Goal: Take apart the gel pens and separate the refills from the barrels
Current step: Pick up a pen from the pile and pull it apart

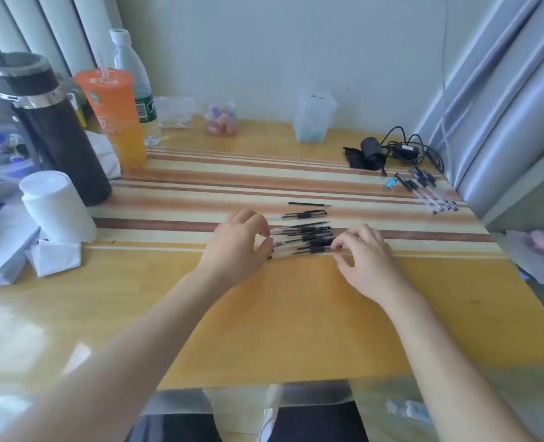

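Note:
Several gel pens [302,239] with clear barrels and black grips lie side by side in the middle of the table. My left hand [237,247] pinches the left end of the nearest pen [299,251], and my right hand [364,260] pinches its right end. One more pen [305,214] lies just behind the group, and a thin black refill [308,204] lies behind that. A second bunch of pens and barrels [428,189] rests at the far right.
At the left stand a black flask [47,129], an orange cup [117,116], a water bottle [136,87], a paper roll [57,207] and papers. A clear box [315,116], a black device with cables [388,153] and a blue clip [391,184] sit further back.

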